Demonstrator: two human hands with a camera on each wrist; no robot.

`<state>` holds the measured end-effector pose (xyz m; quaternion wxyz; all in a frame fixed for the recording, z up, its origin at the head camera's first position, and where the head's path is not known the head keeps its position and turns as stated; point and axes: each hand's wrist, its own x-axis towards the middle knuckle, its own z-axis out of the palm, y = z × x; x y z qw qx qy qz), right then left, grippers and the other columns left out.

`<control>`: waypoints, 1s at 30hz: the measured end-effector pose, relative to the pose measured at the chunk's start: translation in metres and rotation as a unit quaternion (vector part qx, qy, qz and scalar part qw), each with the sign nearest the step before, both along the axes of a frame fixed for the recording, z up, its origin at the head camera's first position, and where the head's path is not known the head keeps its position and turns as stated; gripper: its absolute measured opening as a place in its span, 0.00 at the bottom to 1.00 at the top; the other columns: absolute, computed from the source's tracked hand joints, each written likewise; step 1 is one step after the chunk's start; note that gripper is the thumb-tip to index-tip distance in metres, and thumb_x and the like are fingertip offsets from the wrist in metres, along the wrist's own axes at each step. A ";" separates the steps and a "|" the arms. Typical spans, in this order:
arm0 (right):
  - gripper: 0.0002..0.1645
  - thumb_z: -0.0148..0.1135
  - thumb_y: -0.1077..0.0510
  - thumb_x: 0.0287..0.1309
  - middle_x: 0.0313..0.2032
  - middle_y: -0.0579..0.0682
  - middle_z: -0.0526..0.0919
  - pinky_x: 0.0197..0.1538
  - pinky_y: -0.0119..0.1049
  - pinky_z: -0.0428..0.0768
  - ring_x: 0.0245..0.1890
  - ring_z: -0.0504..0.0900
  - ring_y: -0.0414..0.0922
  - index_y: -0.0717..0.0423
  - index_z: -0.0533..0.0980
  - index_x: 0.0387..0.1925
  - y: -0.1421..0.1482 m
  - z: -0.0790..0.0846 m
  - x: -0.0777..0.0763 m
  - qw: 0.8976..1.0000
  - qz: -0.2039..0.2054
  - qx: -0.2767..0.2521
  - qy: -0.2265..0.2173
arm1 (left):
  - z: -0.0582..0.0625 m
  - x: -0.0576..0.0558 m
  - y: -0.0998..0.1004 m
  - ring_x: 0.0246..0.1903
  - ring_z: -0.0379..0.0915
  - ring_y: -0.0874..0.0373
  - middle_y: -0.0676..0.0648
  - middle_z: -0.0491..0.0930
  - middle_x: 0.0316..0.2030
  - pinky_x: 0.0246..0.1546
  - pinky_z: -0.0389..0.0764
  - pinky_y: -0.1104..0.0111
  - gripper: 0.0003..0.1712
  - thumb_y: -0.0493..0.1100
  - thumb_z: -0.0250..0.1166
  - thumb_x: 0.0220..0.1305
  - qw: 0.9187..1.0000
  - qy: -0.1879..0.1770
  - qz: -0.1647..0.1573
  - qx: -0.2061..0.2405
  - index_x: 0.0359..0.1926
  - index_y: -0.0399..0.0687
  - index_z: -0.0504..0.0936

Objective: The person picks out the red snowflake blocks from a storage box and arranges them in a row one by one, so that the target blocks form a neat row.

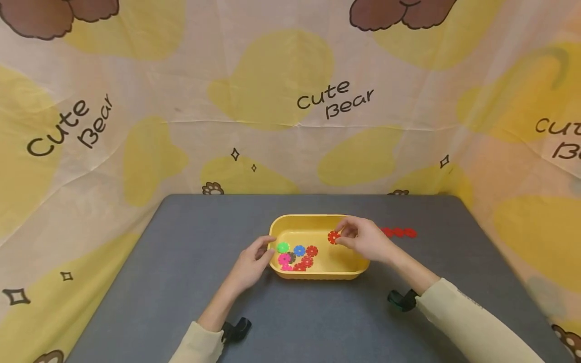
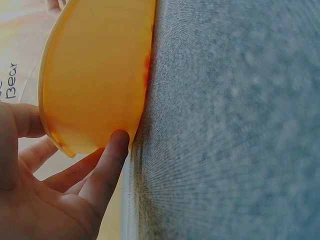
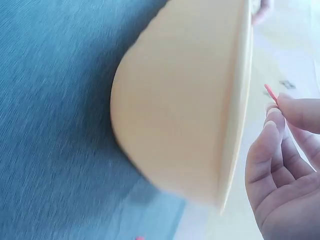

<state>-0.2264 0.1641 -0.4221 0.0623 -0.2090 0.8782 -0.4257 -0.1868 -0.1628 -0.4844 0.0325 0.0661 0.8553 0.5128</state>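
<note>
A yellow plastic tray (image 1: 317,276) with raised walls stands on the table. My left hand (image 1: 251,261) holds its left end; in the left wrist view the tray's wall (image 2: 95,75) shows, with one digit at the rim and another low on the outside. My right hand (image 1: 365,239) is over the tray's right end, pinching a red notched disc (image 1: 333,237) between thumb and fingertips. Edge-on, this red disc (image 3: 271,93) looks like a thin strip in the right wrist view. Inside the tray's left half lie several notched discs, among them a green disc (image 1: 283,247) and a blue disc (image 1: 299,250).
On the grey table (image 1: 181,282), a row of red discs (image 1: 398,232) lies right of the tray, partly behind my right hand. A printed cloth (image 1: 272,101) hangs behind and beside the table. Black wrist straps (image 1: 237,330) sit below both sleeves.
</note>
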 end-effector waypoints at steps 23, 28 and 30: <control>0.20 0.68 0.54 0.66 0.41 0.62 0.84 0.35 0.45 0.85 0.37 0.85 0.60 0.62 0.77 0.53 0.122 -0.005 -0.007 0.991 -0.129 0.015 -0.010 | 0.000 0.001 0.002 0.56 0.80 0.49 0.42 0.80 0.59 0.49 0.83 0.54 0.21 0.47 0.61 0.75 1.000 -0.010 0.005 0.001 0.66 0.53 0.75; 0.23 0.66 0.52 0.68 0.45 0.65 0.84 0.37 0.43 0.85 0.37 0.86 0.60 0.64 0.76 0.56 0.145 -0.010 -0.012 0.988 -0.152 -0.001 -0.024 | 0.000 0.002 0.002 0.56 0.79 0.48 0.42 0.80 0.59 0.49 0.83 0.54 0.22 0.47 0.61 0.75 1.000 -0.009 0.006 0.000 0.66 0.52 0.75; 0.24 0.65 0.52 0.68 0.46 0.65 0.84 0.37 0.44 0.85 0.36 0.86 0.58 0.65 0.75 0.57 0.152 -0.012 -0.013 0.987 -0.157 -0.011 -0.025 | 0.000 0.002 0.002 0.58 0.79 0.47 0.41 0.79 0.59 0.50 0.83 0.53 0.21 0.47 0.61 0.75 1.000 -0.007 0.008 -0.002 0.66 0.53 0.76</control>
